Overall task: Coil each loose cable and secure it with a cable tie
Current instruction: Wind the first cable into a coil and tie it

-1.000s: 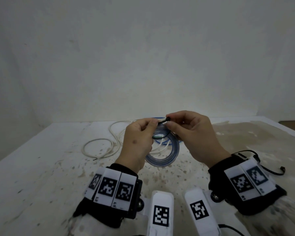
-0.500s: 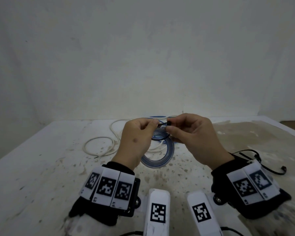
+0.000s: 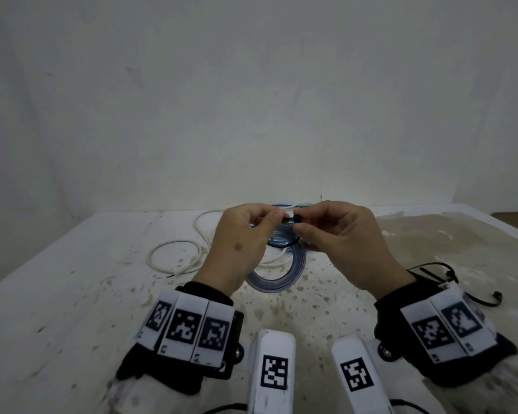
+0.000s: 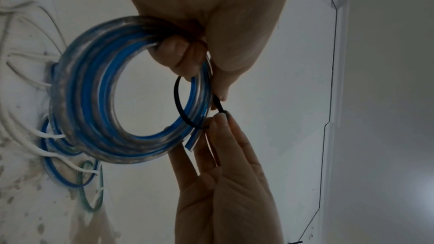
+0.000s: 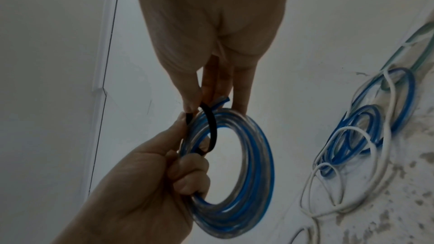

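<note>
The coil of blue-and-clear cable (image 4: 131, 92) is held above the worktop (image 3: 72, 294), in front of the person at about 12 o'clock. It is gripped by the left hand (image 3: 240, 249), whose lower fingers (image 4: 178, 51) are curled through the ring while thumb and forefinger pinch one end of the black cable tie (image 5: 210, 127). The other end of the tie is pinched by the right hand (image 3: 341, 240), fingers pressed together on it. The tie is looped loosely around the bundle at the coil's 3 o'clock edge in the left wrist view.

The tail is judged to be near the head of the tie, but whether it is threaded cannot be told. If the pinch slips, the stiff, springy strap would likely flick open and drop off the turns. If the left grip loosens, the smooth, glossy tubing-like cable could spring apart, since the cut end (image 4: 191, 143) stands free of the bundle. If the tie is pulled tight off-centre, a turn may be left outside the loop.

On the stained, speckled worktop, at about 11 o'clock of the hands, a thin white cable (image 3: 174, 258) lies uncoiled; more blue loops (image 5: 366, 136) and a green ring (image 4: 90, 186) lie nearby.
</note>
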